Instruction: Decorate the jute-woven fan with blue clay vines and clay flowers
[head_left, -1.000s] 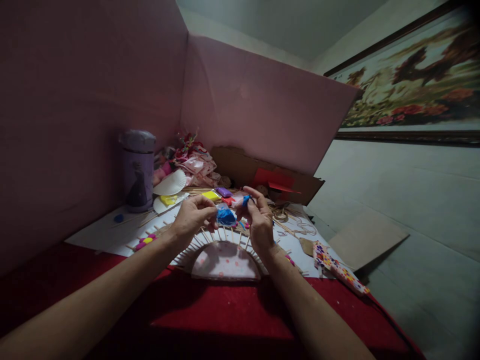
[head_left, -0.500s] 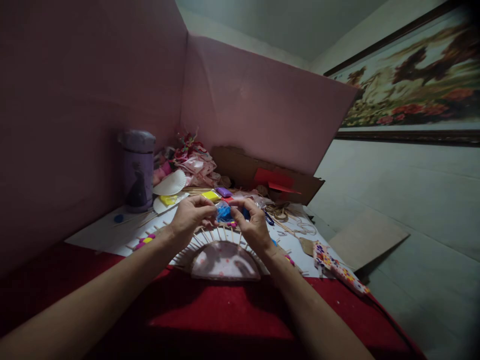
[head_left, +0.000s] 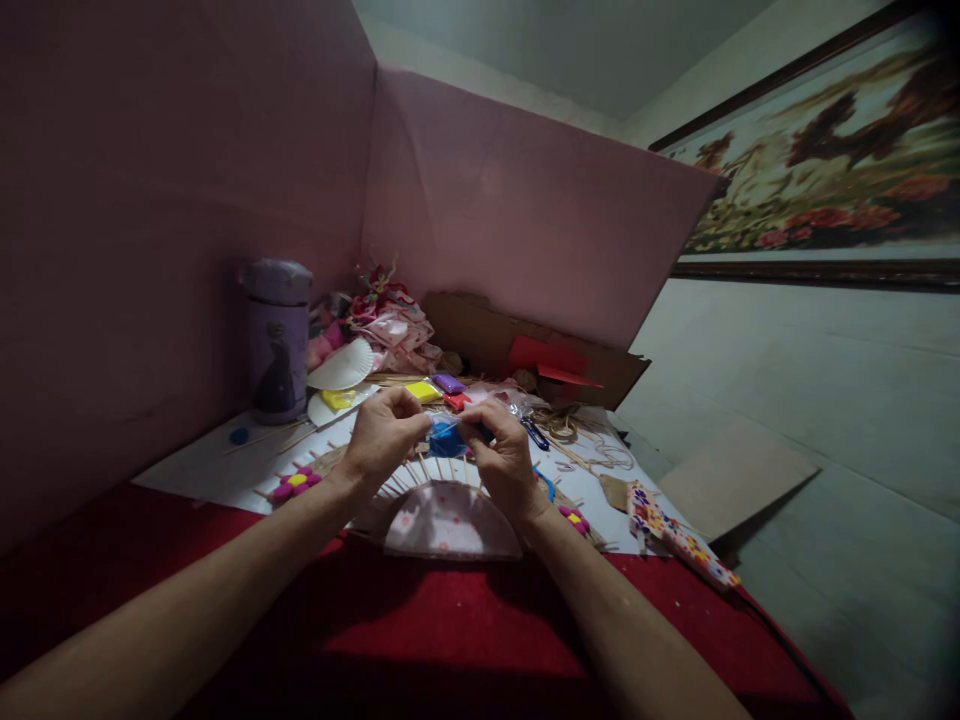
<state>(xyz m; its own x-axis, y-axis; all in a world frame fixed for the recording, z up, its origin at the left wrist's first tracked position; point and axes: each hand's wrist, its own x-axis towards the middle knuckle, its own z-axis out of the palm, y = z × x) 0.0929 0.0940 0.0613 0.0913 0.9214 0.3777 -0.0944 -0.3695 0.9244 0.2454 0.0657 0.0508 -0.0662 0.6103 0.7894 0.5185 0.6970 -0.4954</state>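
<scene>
A small clear plastic bag with blue modelling clay (head_left: pixel 447 438) in it hangs between my two hands. My left hand (head_left: pixel 386 432) pinches the bag's left edge, and my right hand (head_left: pixel 501 445) pinches its upper right edge. Just below lies a fan-shaped craft (head_left: pixel 450 520) with a pale, spotted half-round centre and thin sticks spreading from it. A magenta clay flower with a yellow middle (head_left: pixel 297 482) sits on its left side, and a similar flower (head_left: pixel 574 519) is at its right. A curved blue strip (head_left: pixel 550 484) shows beside my right wrist.
Yellow (head_left: pixel 424 391) and purple clay packs (head_left: pixel 448 383) lie beyond my hands. A purple flask (head_left: pixel 279 340) stands at the left. A flower-patterned glue gun (head_left: pixel 682 540) with a cord rests at the right edge. Cardboard (head_left: pixel 480 325) leans at the back.
The blue clay bag has dropped slightly and is stretched flatter between my fingers. My right hand has shifted a little, and more of the flowers and the blue strip shows.
</scene>
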